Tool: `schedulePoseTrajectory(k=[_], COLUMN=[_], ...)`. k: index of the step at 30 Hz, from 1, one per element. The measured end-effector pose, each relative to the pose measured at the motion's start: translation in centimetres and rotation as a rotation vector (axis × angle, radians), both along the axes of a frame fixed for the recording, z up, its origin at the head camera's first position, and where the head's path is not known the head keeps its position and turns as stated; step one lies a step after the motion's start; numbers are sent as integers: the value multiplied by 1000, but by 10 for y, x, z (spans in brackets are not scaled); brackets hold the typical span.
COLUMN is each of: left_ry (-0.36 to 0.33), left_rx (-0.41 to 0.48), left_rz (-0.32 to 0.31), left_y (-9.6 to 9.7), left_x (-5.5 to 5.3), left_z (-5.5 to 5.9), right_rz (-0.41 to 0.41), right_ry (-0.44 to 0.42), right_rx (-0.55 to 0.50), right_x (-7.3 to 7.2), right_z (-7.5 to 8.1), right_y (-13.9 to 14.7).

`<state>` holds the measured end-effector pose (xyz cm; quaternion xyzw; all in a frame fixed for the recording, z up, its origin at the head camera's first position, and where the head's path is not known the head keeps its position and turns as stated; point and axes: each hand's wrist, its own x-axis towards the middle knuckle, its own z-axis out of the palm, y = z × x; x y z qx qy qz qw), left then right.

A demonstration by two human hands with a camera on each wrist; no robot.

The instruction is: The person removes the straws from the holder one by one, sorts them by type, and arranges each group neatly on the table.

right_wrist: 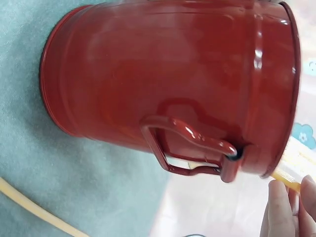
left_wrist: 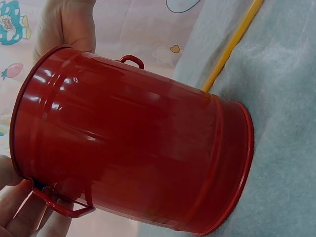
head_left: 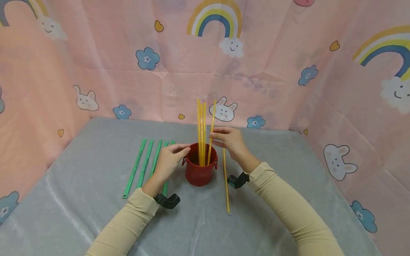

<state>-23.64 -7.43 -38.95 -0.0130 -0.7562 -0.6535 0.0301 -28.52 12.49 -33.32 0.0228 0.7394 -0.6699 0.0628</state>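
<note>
A red metal bucket with small side handles stands upright on the table. My left hand holds its rim at the left; in the left wrist view the fingers lie by one handle. Several yellow straws in clear wrappers lean upright inside the bucket. Over the right side of the rim, my right hand pinches another yellow straw, its lower end inside the bucket. In the right wrist view, the fingertips grip that straw just beyond the rim.
One yellow straw lies on the grey cloth right of the bucket, beneath my right wrist. Several green-wrapped sticks lie in a row at the left, partly covered by my left arm. A patterned pink curtain surrounds the table.
</note>
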Motion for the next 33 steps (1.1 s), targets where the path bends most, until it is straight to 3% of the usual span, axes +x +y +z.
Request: schedulePoseTrajectory(k=[6, 7, 16, 33], left_ry=[7, 10, -3, -12], left_rx=[-2, 3, 11, 2], left_rz=[-3, -1, -4, -6], left_y=[0, -1, 0, 0], left_x=[0, -3, -2, -4], left_z=[-2, -7, -8, -8], right_rz=[-9, -11, -19, -53], right_ry=[11, 18, 107, 262], right_rx=[-40, -45, -122, -385], right_x=[2, 3, 9, 21], right_z=[7, 9, 31, 65], right_y=[5, 6, 18, 37])
